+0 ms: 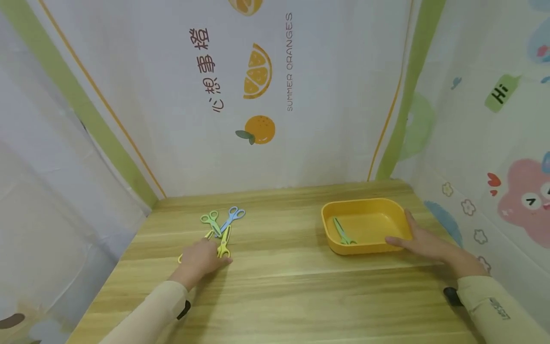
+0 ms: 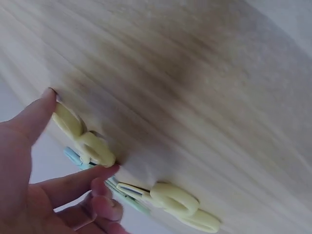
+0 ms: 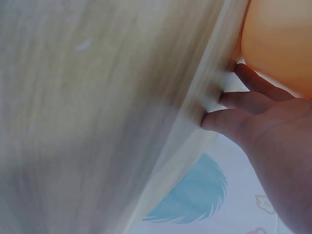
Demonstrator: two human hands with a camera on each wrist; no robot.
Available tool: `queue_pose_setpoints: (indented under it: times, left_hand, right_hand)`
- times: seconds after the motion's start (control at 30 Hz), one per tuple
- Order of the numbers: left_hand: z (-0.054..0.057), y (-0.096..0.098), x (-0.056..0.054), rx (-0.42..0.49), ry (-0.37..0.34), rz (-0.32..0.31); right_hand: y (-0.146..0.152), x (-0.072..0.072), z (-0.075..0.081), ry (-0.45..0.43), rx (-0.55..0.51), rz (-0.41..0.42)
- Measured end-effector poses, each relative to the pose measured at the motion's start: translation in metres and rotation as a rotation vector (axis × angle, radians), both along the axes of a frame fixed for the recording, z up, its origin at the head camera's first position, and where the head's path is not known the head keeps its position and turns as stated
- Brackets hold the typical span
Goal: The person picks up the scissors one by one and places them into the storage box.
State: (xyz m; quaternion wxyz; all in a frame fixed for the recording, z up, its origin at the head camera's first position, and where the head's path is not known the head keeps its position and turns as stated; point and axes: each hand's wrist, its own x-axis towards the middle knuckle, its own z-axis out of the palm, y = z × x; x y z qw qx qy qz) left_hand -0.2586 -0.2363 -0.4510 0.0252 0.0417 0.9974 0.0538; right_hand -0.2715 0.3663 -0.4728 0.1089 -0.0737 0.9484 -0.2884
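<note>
Lower left, a left hand (image 1: 199,261) — thumb and forefinger parted — spans yellow scissors (image 2: 68,121), grip unclear; lower right, the right hand (image 1: 426,243) grips a yellow tray (image 1: 371,227).

A wood-grained counter (image 1: 301,301) was backed by a white cloth (image 1: 335,148) printed with an orange (image 1: 261,129); at the right, a patterned sheet (image 1: 461,148) was decorated with a pink figure (image 1: 520,184).

Head camera: faces forward and down from above the bench (image 1: 296,301), at the widest range. Left wrist camera: close range, angled at the bench, left hand (image 2: 48,187) at 8 o'clock; shares the yellow scissors (image 1: 223,244) with the head view. Right wrist camera: close range, right hand (image 3: 270,122) toward 4 o'clock; shares the yellow tray (image 1: 363,249) with the head view.
</note>
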Motion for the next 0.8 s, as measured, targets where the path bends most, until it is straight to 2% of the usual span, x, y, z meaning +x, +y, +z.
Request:
queue_pose_setpoints:
  times: [0.17, 0.37, 0.47, 0.57, 0.7, 0.8]
  left_hand:
    - [-0.002, 0.004, -0.005, 0.078, 0.020, 0.036]
    - [0.003, 0.013, -0.007, 0.085, 0.067, 0.060]
    - [0.009, 0.017, -0.009, 0.083, 0.103, 0.052]
    - [0.018, 0.024, -0.014, 0.121, 0.107, 0.063]
    - [0.030, 0.040, -0.019, 0.208, 0.073, 0.087]
    - [0.039, 0.054, -0.023, 0.247, 0.053, 0.082]
  right_hand:
    - [-0.002, -0.001, 0.006, 0.004, 0.001, 0.010]
    - [-0.002, -0.001, 0.006, 0.009, 0.012, 0.013]
    - [-0.001, 0.000, 0.003, -0.001, 0.003, 0.008]
    - [-0.001, 0.001, 0.000, 0.000, 0.002, 0.001]
    - [-0.001, 0.002, 0.000, 0.011, -0.011, 0.001]
    - [-0.002, 0.002, 0.001, 0.013, -0.024, 0.001]
